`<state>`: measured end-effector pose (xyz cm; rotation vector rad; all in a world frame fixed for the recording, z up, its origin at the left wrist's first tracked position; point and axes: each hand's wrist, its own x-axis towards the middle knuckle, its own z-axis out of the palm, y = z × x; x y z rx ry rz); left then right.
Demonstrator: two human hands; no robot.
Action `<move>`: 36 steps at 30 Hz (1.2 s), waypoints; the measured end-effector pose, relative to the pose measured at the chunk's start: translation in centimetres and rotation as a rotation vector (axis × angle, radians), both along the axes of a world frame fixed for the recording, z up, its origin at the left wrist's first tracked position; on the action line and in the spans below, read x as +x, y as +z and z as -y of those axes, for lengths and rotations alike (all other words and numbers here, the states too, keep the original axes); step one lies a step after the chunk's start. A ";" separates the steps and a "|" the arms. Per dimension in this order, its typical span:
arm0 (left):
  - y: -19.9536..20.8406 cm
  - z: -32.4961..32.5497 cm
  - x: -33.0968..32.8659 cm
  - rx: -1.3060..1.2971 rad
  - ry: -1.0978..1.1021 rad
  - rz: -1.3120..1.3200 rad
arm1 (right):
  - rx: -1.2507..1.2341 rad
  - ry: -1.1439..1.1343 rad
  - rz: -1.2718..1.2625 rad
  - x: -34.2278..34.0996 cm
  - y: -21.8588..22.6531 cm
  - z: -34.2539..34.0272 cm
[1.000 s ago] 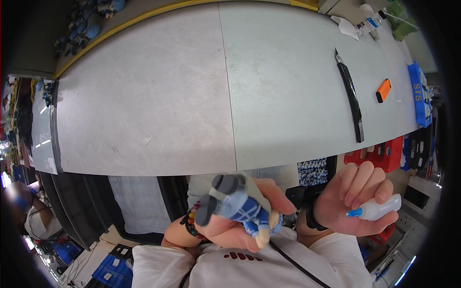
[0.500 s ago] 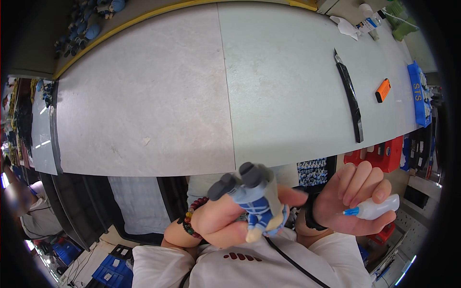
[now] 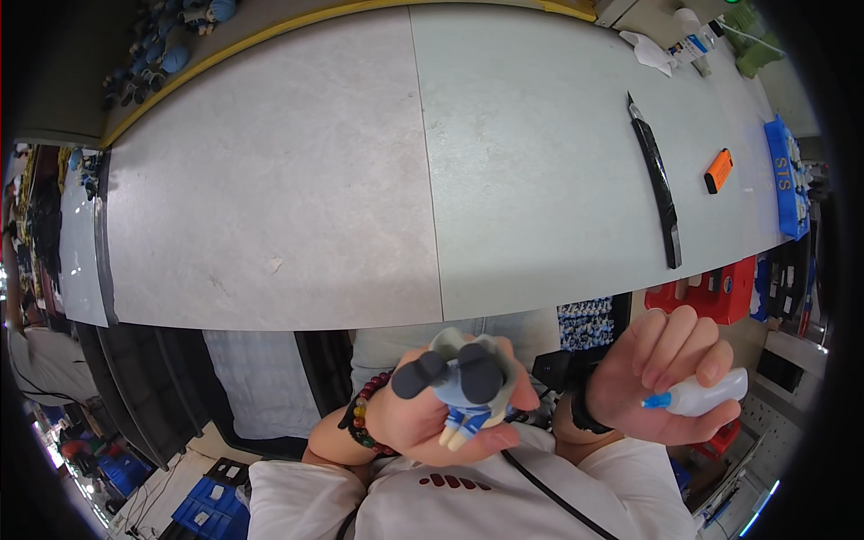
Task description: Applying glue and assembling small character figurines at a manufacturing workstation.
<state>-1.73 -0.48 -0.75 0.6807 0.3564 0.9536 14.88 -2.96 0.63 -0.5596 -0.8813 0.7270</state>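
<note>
Above my lap, my left hand [image 3: 409,423] is closed around a small figurine [image 3: 470,389] in blue, grey and cream. Two dark grey rounded ends of it face up, and its cream tips point down toward me. My fingers hide part of its body. To the right, my right hand [image 3: 661,360] is held palm up with curled fingers. Resting against the thumb and palm, gripped there, is a small white squeeze bottle [image 3: 714,393] with a narrow blue tip, which points left toward the figurine. The two hands are apart.
On the table [image 3: 270,162] lie a black craft knife [image 3: 657,180] and an orange box-like piece [image 3: 718,171]. A blue bin [image 3: 786,180] stands at the right edge. Bottles and white tissue [image 3: 648,52] are at the far right; blue figurines [image 3: 171,54] fill the far-left shelf.
The figurine has been turned in my left hand, so its dark ends now face up more and its body is foreshortened. My right hand and the bottle have barely moved.
</note>
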 end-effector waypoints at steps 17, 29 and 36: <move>-1.0 -1.4 -0.9 0.394 -0.105 -0.239 | -0.030 0.053 -0.147 0.1 0.4 0.2; -0.4 -0.7 -0.5 0.265 0.095 -0.218 | -0.060 0.153 0.207 -0.6 0.4 -0.2; -0.2 -0.8 -0.1 0.333 0.173 -0.274 | -0.098 0.075 0.327 -0.9 0.5 -0.1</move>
